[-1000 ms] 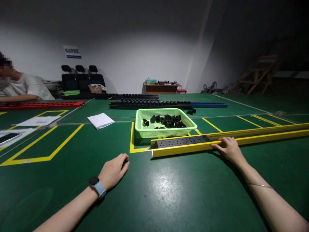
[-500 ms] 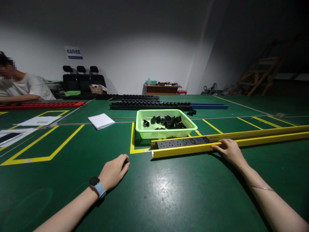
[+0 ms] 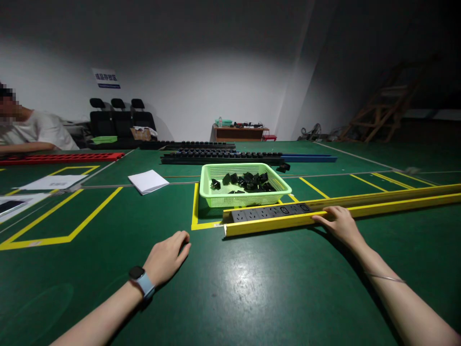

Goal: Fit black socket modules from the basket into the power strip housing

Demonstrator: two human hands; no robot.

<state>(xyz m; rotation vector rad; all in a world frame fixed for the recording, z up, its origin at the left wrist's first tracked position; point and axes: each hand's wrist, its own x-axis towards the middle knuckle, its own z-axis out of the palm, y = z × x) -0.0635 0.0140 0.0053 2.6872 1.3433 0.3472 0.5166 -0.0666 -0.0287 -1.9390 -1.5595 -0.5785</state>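
Note:
My right hand grips the near wall of a long yellow channel, thumb on the outer face and fingers over the top edge. Inside the channel's left end sits a row of several black socket modules, up to just left of that hand. My left hand rests on the green table, left of the channel's end, with its fingers curled in and nothing visible in them. Just behind the channel stands a light green basket holding loose black socket pieces.
White paper lies left of the basket. Long black strips and a blue channel lie farther back. Loose black pieces are behind the basket. A person sits at far left by a red strip.
The whole view has shifted slightly, so things appear a little farther left. Both hands keep their pose, and the channel and basket stay in place.

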